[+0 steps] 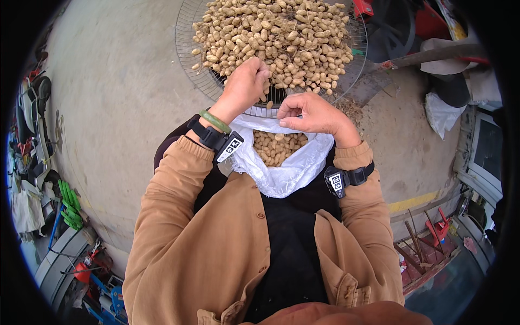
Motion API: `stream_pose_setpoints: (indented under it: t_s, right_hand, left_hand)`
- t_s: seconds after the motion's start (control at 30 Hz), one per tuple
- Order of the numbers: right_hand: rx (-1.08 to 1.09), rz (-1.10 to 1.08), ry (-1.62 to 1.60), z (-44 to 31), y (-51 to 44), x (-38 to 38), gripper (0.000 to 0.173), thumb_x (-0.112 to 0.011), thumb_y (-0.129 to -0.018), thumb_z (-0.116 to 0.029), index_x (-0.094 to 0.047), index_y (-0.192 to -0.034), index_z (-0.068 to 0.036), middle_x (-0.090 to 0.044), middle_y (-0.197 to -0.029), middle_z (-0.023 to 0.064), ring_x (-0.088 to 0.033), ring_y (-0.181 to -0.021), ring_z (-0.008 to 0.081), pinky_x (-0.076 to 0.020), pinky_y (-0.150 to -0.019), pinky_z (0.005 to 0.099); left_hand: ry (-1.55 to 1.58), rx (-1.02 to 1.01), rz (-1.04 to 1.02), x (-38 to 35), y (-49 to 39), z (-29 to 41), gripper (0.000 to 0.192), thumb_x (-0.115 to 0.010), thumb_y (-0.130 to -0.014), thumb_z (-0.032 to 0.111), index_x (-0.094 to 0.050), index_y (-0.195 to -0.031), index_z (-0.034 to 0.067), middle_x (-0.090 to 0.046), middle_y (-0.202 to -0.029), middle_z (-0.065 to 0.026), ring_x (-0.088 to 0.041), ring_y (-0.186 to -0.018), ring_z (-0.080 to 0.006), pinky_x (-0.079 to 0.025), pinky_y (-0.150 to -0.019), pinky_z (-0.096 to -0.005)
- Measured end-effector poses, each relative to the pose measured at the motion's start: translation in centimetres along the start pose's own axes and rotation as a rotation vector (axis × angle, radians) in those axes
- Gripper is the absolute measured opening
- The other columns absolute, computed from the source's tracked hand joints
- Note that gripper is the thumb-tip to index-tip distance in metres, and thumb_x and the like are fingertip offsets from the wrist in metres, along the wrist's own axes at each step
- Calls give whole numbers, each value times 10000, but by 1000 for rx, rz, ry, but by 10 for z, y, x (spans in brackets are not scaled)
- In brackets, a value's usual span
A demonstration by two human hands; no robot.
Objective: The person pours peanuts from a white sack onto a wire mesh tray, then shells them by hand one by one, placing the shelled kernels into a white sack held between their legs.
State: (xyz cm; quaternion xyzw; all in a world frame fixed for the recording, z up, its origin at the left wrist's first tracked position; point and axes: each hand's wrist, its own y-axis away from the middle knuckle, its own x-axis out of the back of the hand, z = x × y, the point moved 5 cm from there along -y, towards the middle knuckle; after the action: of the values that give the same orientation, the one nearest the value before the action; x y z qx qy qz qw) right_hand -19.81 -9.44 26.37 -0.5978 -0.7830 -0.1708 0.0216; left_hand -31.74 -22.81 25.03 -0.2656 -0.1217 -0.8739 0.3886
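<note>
A heap of unshelled peanuts (276, 44) lies on a round wire grille (260, 112) in front of me. My left hand (247, 83), with a green bangle at its wrist, is curled at the near edge of the heap. Its fingertips are partly hidden, so whether it grips a peanut is unclear. Just below it, a single peanut (269, 105) shows at the grille's near side. My right hand (315, 114) hovers over the far rim of a white woven sack (280, 183), thumb and fingers apart, nothing visible between them. More peanuts (276, 149) fill the sack's mouth.
A shovel-like tool with a long handle (438, 55) lies right of the grille, near a white bag (443, 115). Green gloves (70, 205) hang among clutter at left. A red rack with rods (422, 248) stands at lower right. Concrete floor (122, 81) surrounds me.
</note>
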Motion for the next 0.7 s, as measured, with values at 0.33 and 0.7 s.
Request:
stream_pose_setpoints:
  t_s: [0.33,0.7]
  right_hand:
    - [188,560,28,1,-13,18,239,-714,-915,-147,-685,-1086,18,-666,-801,42,-608,-673,102,-511,-623,256]
    - [338,584,-1453,38,26,47,177,-532,-1050,-213,-565,-964,-62,-441,-732,-28,-403,-640,89,-412,-703,283]
  left_hand:
    - [585,170,-313,-27,10,2,110,-579,-1000,131,-532,-970,36,-633,-830,-8,-547,-689,-41,-454,-545,-230]
    - [558,25,-625,-24,17,46,202,-583,-1000,224,-549,-1075,39,-593,-818,8,-517,-703,-66,-453,-662,-229]
